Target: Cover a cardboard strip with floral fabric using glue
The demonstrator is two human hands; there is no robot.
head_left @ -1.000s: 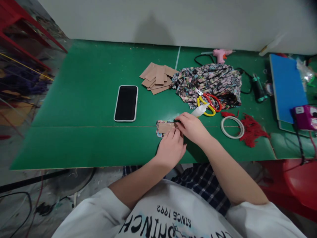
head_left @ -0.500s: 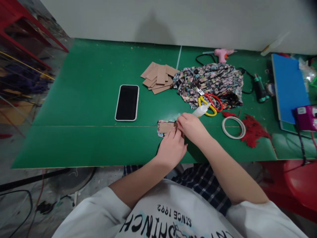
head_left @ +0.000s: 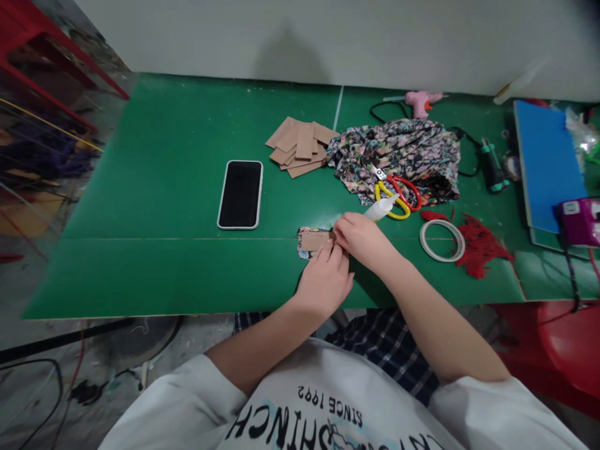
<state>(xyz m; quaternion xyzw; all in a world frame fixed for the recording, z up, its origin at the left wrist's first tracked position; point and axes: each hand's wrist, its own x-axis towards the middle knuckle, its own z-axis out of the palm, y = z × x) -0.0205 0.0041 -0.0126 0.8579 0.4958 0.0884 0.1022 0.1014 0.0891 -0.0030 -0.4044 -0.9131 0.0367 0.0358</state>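
A wide green table (head_left: 178, 187) fills the view, running up to a pale wall. On its far right lies a flat blue board (head_left: 546, 165), and near the middle of the far half sits a crumpled heap of dark flower-print cloth (head_left: 398, 156) with a pair of scissors with one red and one yellow handle (head_left: 396, 194) resting on its near edge. Just left of the cloth is a loose stack of brown card rectangles (head_left: 300, 147), and nearer still a black phone in a white case (head_left: 240, 194) lies face up. A white ring of tape (head_left: 442, 240) lies flat beside a tuft of red thread (head_left: 478, 247). Both forearms reach forward from the lower edge and meet at the table's centre seam. The left hand (head_left: 323, 281) lies palm down, fingers curled, its fingertips pressing on a small brown card piece laid on a scrap of flower-print cloth (head_left: 313, 241). The right hand (head_left: 360, 240) comes in from the right, wrist bent, its fingers pinched closed on the right end of that piece, with a small white glue bottle (head_left: 380, 209) sticking out behind it.
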